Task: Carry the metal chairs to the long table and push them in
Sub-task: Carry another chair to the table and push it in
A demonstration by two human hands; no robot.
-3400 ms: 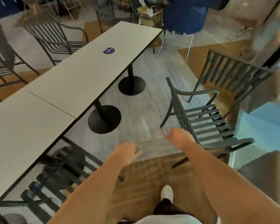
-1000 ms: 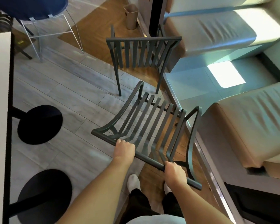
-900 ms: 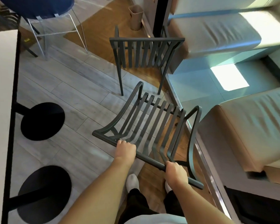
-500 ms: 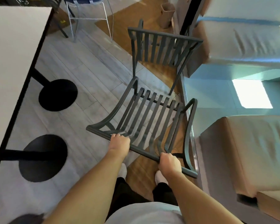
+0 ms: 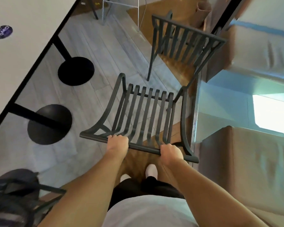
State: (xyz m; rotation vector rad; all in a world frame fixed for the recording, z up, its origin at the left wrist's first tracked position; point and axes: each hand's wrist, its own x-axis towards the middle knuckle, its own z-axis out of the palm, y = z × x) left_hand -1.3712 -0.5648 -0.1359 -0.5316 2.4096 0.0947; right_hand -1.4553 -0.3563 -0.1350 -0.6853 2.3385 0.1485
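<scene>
A dark metal slatted chair (image 5: 146, 112) is right in front of me, seen from behind and above. My left hand (image 5: 117, 142) grips the top rail of its backrest towards the left. My right hand (image 5: 170, 152) grips the same rail towards the right. A second metal chair (image 5: 182, 45) of the same kind stands just beyond it, its back turned to me. The long white table (image 5: 28, 38) runs along the left, its dark edge slanting across the view.
Two black round pedestal bases (image 5: 75, 71) (image 5: 49, 124) stand under the table on the grey plank floor. Beige cushioned benches (image 5: 246, 164) line the right side. Another dark chair with a bag (image 5: 15, 194) is at lower left. A wire-legged stool (image 5: 121, 7) stands farther off.
My empty hands have taken hold of the chair's top rail. In the last second the view has swung left, bringing the table and its bases closer to the chair.
</scene>
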